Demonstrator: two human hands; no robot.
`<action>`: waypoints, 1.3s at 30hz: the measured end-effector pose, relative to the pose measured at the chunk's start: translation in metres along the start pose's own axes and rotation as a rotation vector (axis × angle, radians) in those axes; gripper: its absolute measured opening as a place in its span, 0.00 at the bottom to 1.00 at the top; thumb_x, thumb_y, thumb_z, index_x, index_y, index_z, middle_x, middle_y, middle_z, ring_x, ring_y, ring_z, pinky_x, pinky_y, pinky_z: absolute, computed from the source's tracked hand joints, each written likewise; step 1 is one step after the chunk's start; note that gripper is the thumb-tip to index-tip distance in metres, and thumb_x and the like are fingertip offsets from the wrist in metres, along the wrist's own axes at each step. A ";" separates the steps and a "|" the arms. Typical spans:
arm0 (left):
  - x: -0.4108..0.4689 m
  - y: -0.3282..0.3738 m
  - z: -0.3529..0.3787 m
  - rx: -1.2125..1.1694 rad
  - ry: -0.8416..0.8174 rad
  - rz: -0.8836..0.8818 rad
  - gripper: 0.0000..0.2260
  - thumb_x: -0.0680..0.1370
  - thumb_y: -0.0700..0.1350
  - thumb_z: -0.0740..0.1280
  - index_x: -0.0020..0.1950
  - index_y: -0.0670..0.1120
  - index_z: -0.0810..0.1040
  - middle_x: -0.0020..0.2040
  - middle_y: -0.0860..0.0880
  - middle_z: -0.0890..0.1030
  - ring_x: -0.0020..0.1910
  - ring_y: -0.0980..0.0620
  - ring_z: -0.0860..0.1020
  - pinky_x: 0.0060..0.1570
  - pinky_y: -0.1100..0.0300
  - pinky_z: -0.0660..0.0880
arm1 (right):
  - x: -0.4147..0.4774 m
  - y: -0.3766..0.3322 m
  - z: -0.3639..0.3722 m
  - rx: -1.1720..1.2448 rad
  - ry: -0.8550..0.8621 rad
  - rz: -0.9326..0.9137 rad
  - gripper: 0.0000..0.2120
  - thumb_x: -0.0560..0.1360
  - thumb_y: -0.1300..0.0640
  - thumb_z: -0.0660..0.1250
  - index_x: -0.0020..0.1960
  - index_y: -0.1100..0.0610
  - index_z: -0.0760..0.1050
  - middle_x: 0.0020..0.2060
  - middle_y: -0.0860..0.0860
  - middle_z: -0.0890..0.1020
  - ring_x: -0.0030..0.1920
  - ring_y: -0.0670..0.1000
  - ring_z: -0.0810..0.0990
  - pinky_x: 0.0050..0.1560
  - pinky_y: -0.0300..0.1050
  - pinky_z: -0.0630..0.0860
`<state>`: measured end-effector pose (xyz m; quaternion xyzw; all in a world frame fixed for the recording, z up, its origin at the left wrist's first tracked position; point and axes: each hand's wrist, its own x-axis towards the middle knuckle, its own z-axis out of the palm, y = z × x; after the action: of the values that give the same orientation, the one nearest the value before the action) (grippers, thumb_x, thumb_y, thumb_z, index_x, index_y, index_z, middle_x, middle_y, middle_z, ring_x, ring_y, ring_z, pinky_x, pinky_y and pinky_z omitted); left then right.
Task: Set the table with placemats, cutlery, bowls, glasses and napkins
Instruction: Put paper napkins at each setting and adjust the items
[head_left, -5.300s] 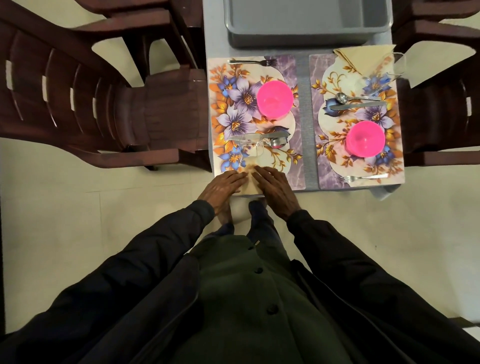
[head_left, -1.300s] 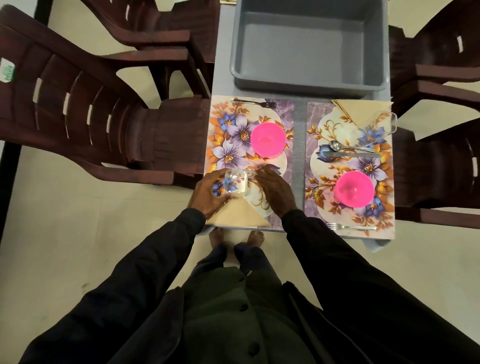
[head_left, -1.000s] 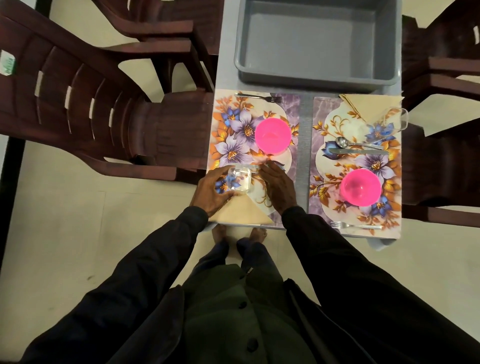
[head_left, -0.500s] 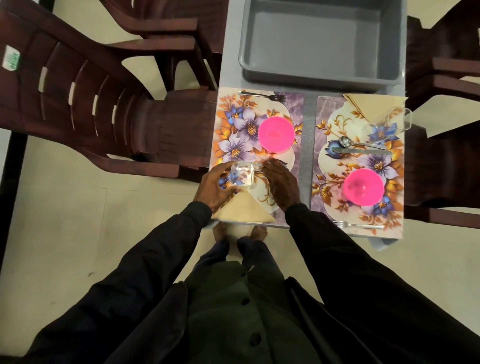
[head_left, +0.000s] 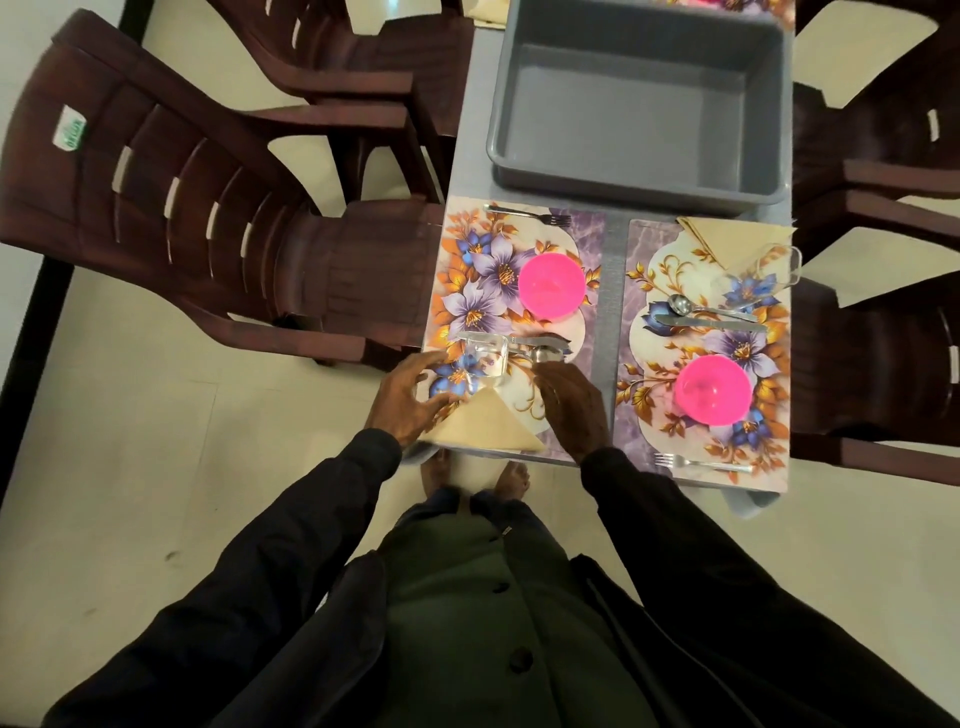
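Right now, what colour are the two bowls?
Bright pink, both bowls; head view shows it.

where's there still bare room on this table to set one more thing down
Bare: inside the grey tub; the table strip between left placemat and right placemat. Crowded: the left placemat's near end, with glass, napkin, spoon, left hand, right hand.

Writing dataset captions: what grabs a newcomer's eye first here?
Two pink bowls pop: the left bowl on the left placemat, the right bowl on the right placemat. A big grey tub sits behind them. At the near edge, the left hand and right hand flank a clear glass.
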<state>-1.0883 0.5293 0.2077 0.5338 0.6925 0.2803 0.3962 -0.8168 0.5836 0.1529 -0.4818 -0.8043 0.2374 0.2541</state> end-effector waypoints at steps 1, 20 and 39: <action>-0.005 -0.002 -0.002 0.011 -0.003 0.000 0.21 0.73 0.44 0.79 0.64 0.51 0.79 0.63 0.53 0.80 0.60 0.56 0.78 0.61 0.57 0.78 | -0.004 -0.005 -0.003 0.013 0.004 0.017 0.18 0.84 0.49 0.60 0.58 0.61 0.82 0.54 0.59 0.85 0.55 0.56 0.83 0.57 0.50 0.82; -0.004 -0.034 -0.073 0.123 -0.174 0.163 0.10 0.80 0.45 0.71 0.61 0.45 0.83 0.56 0.51 0.84 0.52 0.56 0.81 0.49 0.71 0.75 | -0.041 -0.074 0.017 -0.059 0.074 0.431 0.10 0.81 0.58 0.68 0.60 0.59 0.83 0.57 0.55 0.85 0.58 0.56 0.82 0.60 0.44 0.73; -0.007 -0.070 -0.134 0.266 -0.361 0.441 0.09 0.80 0.46 0.71 0.59 0.45 0.83 0.52 0.48 0.84 0.50 0.50 0.81 0.52 0.49 0.81 | -0.066 -0.161 0.064 -0.094 0.192 0.692 0.11 0.81 0.57 0.67 0.62 0.57 0.82 0.58 0.55 0.84 0.58 0.54 0.81 0.61 0.48 0.77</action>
<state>-1.2377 0.5078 0.2239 0.7595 0.5091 0.1671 0.3689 -0.9360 0.4475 0.1934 -0.7569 -0.5760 0.2259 0.2105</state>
